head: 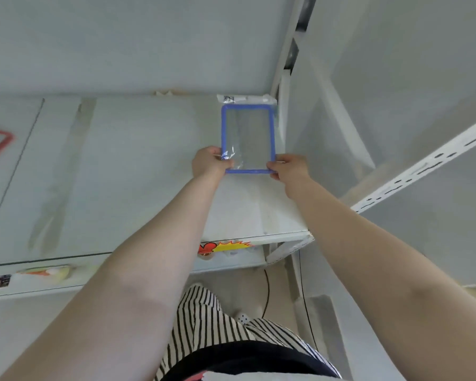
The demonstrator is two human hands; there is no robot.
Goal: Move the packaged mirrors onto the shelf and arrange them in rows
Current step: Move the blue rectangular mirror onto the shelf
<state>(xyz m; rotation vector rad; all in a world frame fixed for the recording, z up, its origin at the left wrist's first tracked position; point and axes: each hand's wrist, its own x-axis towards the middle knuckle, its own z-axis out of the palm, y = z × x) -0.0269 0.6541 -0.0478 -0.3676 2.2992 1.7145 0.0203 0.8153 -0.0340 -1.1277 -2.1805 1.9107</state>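
Both bare forearms reach out, left hand (210, 163) and right hand (289, 170) pinching the blue-framed plastic-wrapped mirror (248, 138) by its near corners, so I'd slide it flat and square along the white metal shelf (138, 166) beyond those fingers.

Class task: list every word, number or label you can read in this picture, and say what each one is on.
None can be read.
Mirror pack header: small printed label, too blurred.
Shelf edge sticker: red and yellow burst, no legible words.
Dark label on the lower shelf edge: too blurred.
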